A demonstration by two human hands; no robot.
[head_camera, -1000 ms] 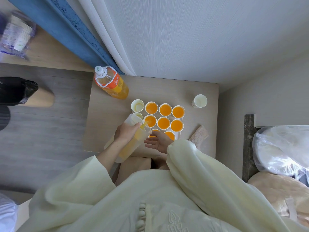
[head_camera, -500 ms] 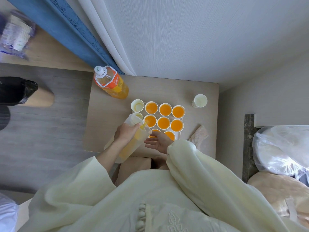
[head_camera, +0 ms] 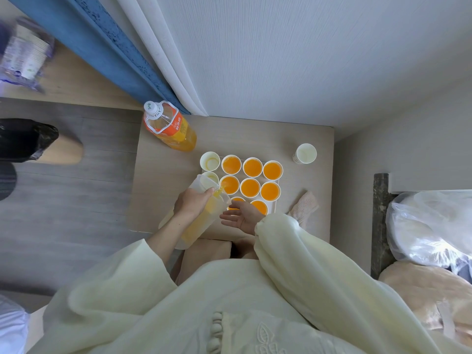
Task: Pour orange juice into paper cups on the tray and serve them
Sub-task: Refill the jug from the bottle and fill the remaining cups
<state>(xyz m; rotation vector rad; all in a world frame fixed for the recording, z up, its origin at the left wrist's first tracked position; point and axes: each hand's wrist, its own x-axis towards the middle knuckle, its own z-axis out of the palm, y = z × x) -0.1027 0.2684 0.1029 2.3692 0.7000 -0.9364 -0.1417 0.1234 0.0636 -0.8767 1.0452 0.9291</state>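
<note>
My left hand point(head_camera: 192, 204) grips the pitcher point(head_camera: 201, 223) high on its body, fingers curled over the top side and thumb under. The wrist is bent and the forearm comes bare out of a wide pale sleeve point(head_camera: 109, 284). The pitcher is tilted, base toward me and spout away and to the right. The juice point(head_camera: 196, 227) in it has pooled along the lower side up to the spout. The spout sits at the near-left rim of a filled cup point(head_camera: 229, 183) just past my left knuckles.

My right hand point(head_camera: 241, 217) holds nothing. The palm is turned up and leftward, with the fingers straight and spread. The fingertips are just beside the pitcher wall, but I cannot tell if they touch it. This hand hovers over the near row of cups and partly hides two filled ones point(head_camera: 260, 206).

The tray point(head_camera: 273, 205) is directly beyond both hands. Eight cups on it show juice. Two empty cups point(head_camera: 210, 160) are at the tray's left end, past my left hand, and the nearer one is half hidden behind the pitcher mouth.

The bottle point(head_camera: 169, 127) stands further out, beyond and left of my left hand, and is part full with its cap on. A lone cup point(head_camera: 305, 153) stands well right of the tray, beyond my right hand. A cloth point(head_camera: 305, 203) lies just right of my right wrist. All of it is on the table point(head_camera: 158, 180).
</note>
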